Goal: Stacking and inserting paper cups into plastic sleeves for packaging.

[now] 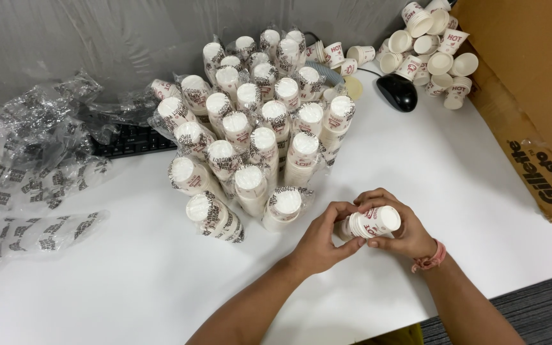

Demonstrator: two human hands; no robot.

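Crinkled clear plastic wrappers (30,150) lie empty at the left of the white worktop (129,281), while a big cluster of wrapped cup stacks (250,121) stands untouched in the middle, so most of the unwrapping looks undone. Nearer, the left hand (322,239) and right hand (400,223) both grip a short stack of paper cups (372,223), and loose cups (432,48) pile up by a cardboard box (531,83) at far right.

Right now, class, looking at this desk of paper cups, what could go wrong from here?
1. The wrapped stacks stand packed upright; a nudge from the hands might topple several.
2. The loose cups lie near the desk's back corner and could roll off.
3. Empty wrappers cover the keyboard.
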